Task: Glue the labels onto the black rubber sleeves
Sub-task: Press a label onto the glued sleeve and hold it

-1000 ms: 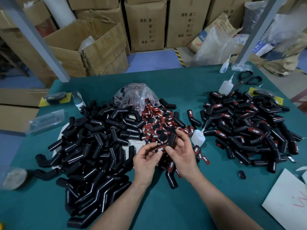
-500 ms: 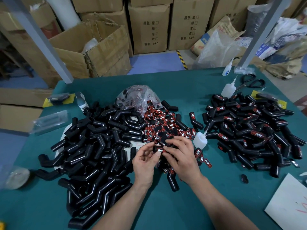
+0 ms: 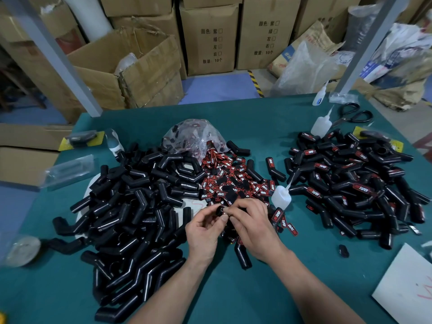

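A big heap of plain black rubber sleeves (image 3: 131, 213) covers the left of the green table. A second heap of sleeves with red labels (image 3: 350, 190) lies at the right. Between them spreads a pile of red and black labels (image 3: 233, 181) spilling from a clear bag (image 3: 194, 136). My left hand (image 3: 205, 226) and my right hand (image 3: 251, 226) meet over the near edge of the label pile and pinch a small black sleeve (image 3: 221, 209) between their fingertips. A small white glue bottle (image 3: 281, 197) stands just right of my right hand.
Another glue bottle (image 3: 321, 125), scissors (image 3: 353, 114) and a third bottle (image 3: 319, 98) sit at the far right. A white sheet (image 3: 406, 286) lies at the near right corner. A tape roll (image 3: 22, 250) sits near left. Cardboard boxes (image 3: 208, 36) stand behind the table.
Both hands have drawn closer together and lowered a little toward the table, turning the small black piece between their fingertips. The piles have not moved.
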Motion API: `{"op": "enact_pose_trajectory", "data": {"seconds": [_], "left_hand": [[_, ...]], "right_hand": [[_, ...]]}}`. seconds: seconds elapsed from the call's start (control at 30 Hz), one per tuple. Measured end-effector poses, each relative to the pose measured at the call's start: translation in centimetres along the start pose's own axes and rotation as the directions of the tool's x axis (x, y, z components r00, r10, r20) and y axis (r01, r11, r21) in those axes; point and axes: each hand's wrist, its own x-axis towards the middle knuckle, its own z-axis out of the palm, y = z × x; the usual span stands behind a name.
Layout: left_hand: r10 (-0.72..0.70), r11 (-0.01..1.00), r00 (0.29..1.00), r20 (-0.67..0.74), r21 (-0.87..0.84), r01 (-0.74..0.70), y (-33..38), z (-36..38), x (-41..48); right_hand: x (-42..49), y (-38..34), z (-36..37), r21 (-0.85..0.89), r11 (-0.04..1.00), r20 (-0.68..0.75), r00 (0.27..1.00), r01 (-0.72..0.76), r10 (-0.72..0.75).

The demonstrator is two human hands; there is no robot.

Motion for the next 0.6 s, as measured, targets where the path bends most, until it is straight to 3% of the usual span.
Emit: {"op": "enact_pose_trajectory", "data": {"seconds": [0.13,0.37,0.6], "left_hand": [[-0.021,1.000,1.000,0.007,-0.017,0.021,0.29,0.11,0.01],[-0.067,0.987,0.998,-0.016,-0.148,0.064,0.22,-0.08,0.34],[-0.026,0.998,1.000,-0.005,-0.050,0.026,0.63,0.16,0.00]], "right_hand": [[-0.13,0.27,0.03,0.029,1.000,0.004,1.000,0.003,-0.003],[0.17,0.78,0.42,0.119,0.993,-0.108,0.994,0.004,0.009],[-0.13,0.65,-0.20,0.225,0.969,-0.057,0.992,-0.098,0.114]]}}
